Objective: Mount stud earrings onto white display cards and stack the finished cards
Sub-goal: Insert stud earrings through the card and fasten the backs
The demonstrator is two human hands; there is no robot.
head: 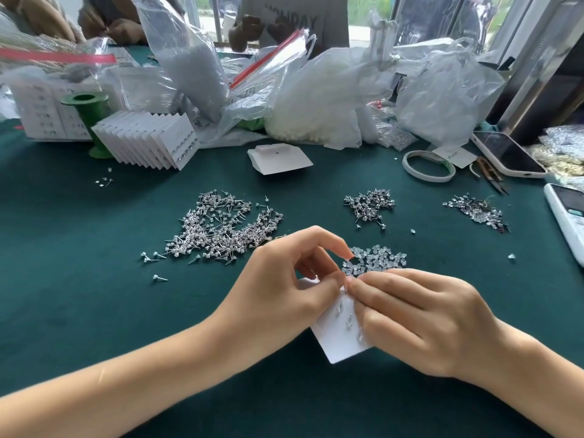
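Both grips meet at the card's (pixel 336 338) top edge: our left hand (pixel 284 292) pinches that card above the tabletop (pixel 94 311), our right hand (pixel 414 317) pinches something tiny there; studs (pixel 221 229) lie ahead-left, nearer our left.

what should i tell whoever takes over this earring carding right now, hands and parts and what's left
Left hand and right hand both hold the white card and pinch at its top edge, where a stud seems to be going in.
A few studs already sit in the card.
Loose studs lie ahead left; clear backs just beyond the hands.
Finished cards stand fanned at far left.
Left: fill this card, then add it to the stack.
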